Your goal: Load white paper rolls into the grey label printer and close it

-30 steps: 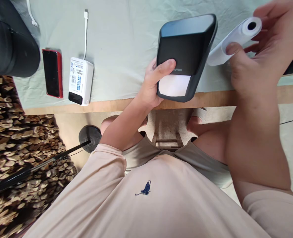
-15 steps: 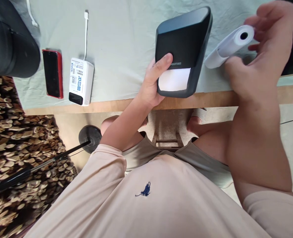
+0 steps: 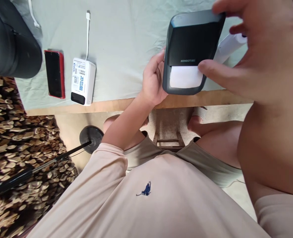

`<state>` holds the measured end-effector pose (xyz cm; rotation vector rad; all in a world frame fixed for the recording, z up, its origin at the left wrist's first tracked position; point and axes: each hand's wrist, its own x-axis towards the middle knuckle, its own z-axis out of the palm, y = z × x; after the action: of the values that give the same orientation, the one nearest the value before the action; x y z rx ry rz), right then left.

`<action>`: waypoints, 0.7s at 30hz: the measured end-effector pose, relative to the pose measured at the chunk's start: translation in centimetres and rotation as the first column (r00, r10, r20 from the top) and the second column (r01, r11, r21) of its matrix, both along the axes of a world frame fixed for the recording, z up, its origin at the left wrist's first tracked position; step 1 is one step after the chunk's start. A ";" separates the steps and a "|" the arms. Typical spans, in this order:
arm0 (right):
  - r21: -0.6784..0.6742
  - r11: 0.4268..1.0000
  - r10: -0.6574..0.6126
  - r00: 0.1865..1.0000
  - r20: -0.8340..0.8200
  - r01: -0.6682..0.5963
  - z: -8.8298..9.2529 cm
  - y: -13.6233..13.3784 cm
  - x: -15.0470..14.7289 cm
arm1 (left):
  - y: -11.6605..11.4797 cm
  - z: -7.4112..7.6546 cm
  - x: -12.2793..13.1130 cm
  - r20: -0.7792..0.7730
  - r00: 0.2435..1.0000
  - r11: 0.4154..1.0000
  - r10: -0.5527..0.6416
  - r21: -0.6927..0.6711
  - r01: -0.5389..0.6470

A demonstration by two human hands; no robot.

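A black label printer (image 3: 193,43) marked NIIMBOT, with white paper (image 3: 186,77) showing in its front slot, is raised above the cloth near the table's front edge. My left hand (image 3: 154,81) supports it from its left side, the fingers partly hidden behind it. On its right side, my right hand (image 3: 255,49) grips it, thumb by the paper slot and fingertips at the upper right corner. A white paper roll (image 3: 229,48) lies just behind and right of the printer, partly covered by my right hand.
On the left of the cloth-covered table (image 3: 121,39) lie a red-cased phone (image 3: 54,74) and a white power bank (image 3: 83,81) with a short cable. A black bag-like object (image 3: 15,43) fills the far left corner. Below stands a round black base (image 3: 91,138) with a pole.
My right hand has left the paper roll and come left onto the printer. The printer has shifted slightly right, and my left thumb has slid off its front. The roll now lies on the cloth.
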<state>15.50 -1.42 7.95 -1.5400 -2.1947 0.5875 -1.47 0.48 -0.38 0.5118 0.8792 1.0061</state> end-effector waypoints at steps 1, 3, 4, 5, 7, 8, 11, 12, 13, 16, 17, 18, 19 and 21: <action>-0.023 0.999 0.028 0.999 0.033 -0.027 0.1 0.3 -0.1 | 0.0 0.1 0.1 0.015 1.000 1.000 -0.005 0.012 0.005; -0.046 0.998 0.036 0.999 0.038 -0.034 0.0 0.8 -0.1 | -0.1 0.3 0.2 0.072 0.996 0.998 -0.047 0.054 0.043; -0.049 0.999 0.022 0.999 0.030 -0.021 -0.2 0.9 -0.1 | -0.1 0.5 0.2 0.103 0.992 0.995 -0.071 0.077 0.063; -0.052 0.999 0.000 1.000 0.024 0.001 -0.3 1.0 0.0 | -0.2 0.6 0.2 0.127 0.988 0.993 -0.084 0.096 0.072; -0.059 0.998 -0.032 0.999 0.024 0.034 -0.6 0.9 0.0 | -0.2 0.7 0.2 0.147 0.984 0.990 -0.097 0.116 0.080; -0.062 0.997 -0.038 0.999 0.031 0.040 -0.7 0.8 0.1 | -0.2 0.7 0.3 0.151 0.984 0.991 -0.091 0.116 0.074; -0.053 0.998 -0.040 0.996 0.076 0.044 -0.8 0.5 0.2 | 0.0 0.4 0.3 0.180 0.981 0.995 -0.069 0.084 0.054; -0.048 0.998 -0.046 0.995 0.086 0.050 -0.8 0.5 0.2 | 0.0 0.3 0.4 0.194 0.979 0.996 -0.063 0.071 0.049; -0.049 0.997 -0.053 0.994 0.091 0.058 -0.8 0.5 0.3 | 0.1 0.3 0.4 0.204 0.977 0.997 -0.058 0.063 0.046; -0.060 0.996 -0.062 0.996 0.065 0.066 -0.9 0.6 0.4 | 0.3 0.3 0.3 0.194 0.979 0.996 -0.060 0.074 0.047; -0.059 0.996 -0.064 0.997 0.044 0.067 -0.9 0.7 0.5 | 0.3 0.4 0.3 0.195 0.979 0.995 -0.066 0.084 0.050; -0.055 0.996 -0.070 0.997 0.027 0.071 -1.0 0.7 0.5 | 0.3 0.5 0.4 0.204 0.975 0.994 -0.082 0.093 0.064; -0.049 0.995 -0.086 0.996 0.013 0.086 -1.1 0.7 0.5 | 0.3 0.7 0.4 0.222 0.969 0.991 -0.108 0.103 0.086; -0.041 0.981 -0.191 0.981 -0.027 0.190 -1.4 0.7 0.2 | 0.3 1.0 0.6 0.256 0.950 0.981 -0.178 0.119 0.151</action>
<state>15.74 -0.74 6.51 -1.7251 -1.9943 0.5914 -0.91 0.75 0.65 0.5101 0.5400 0.9416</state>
